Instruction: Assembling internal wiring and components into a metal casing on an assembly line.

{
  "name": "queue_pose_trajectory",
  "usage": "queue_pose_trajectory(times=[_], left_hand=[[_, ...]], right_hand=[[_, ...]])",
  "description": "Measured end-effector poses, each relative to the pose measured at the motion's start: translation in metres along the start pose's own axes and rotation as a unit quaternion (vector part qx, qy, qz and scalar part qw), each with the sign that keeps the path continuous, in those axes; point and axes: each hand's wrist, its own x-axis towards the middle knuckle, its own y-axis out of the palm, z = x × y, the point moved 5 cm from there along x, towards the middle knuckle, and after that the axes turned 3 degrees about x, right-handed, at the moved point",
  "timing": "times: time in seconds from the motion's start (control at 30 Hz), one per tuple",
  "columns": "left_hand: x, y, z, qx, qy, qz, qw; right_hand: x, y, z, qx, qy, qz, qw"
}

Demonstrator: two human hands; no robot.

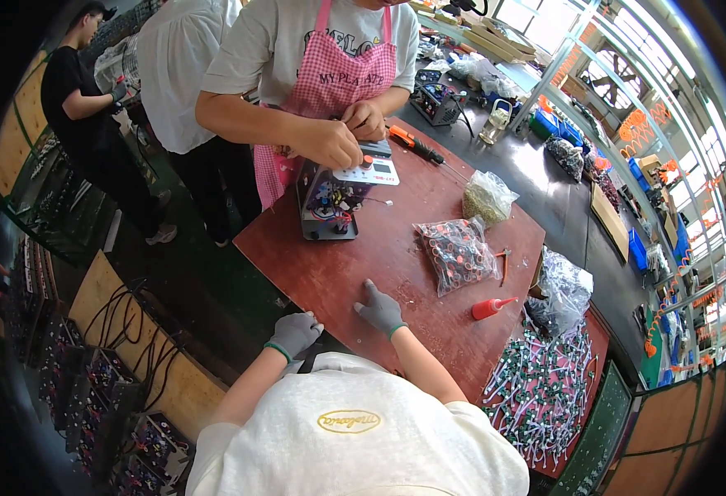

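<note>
Both my hands wear grey gloves with green cuffs. My right hand (381, 312) lies on the reddish-brown table (330, 277) near its front corner, fingers stretched out, with nothing in it. At the table's left edge is my left hand (294, 333), its fingers loosely apart and no object visible in them. Beyond my hands stands a device (323, 207) with an open side showing coloured wires. A co-worker in a pink checked apron has both hands (338, 140) at its white front panel (371, 172), by an orange-red knob (368, 160).
On the table lie an orange-and-black screwdriver (416, 145), a bag of small parts (489, 198), a bag of dark ring-like parts (458, 255) and a red bottle (492, 307). Many white-wired green boards (545, 388) cover the right side. Unfinished devices (90, 388) stand lower left. Two other people stand behind.
</note>
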Motion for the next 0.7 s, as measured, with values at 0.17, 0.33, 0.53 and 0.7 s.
queue_pose_trajectory(times=[0.17, 0.33, 0.53, 0.7], left_hand=[[0.0023, 0.0061, 0.0040, -0.002, 0.002, -0.005, 1.000], [0.0001, 0.0012, -0.0002, 0.008, 0.005, 0.000, 1.000], [0.0004, 0.0028, 0.0016, 0.000, -0.014, 0.006, 1.000], [0.0008, 0.0032, 0.0023, -0.004, -0.004, -0.002, 1.000]], right_hand=[[0.0004, 0.0021, -0.0016, 0.000, -0.004, -0.009, 1.000], [0.0010, 0.0029, -0.0036, 0.010, -0.001, -0.004, 1.000], [-0.0008, 0.0015, -0.0025, 0.001, -0.009, -0.017, 1.000], [-0.0010, 0.0005, -0.0006, 0.004, -0.011, -0.009, 1.000]])
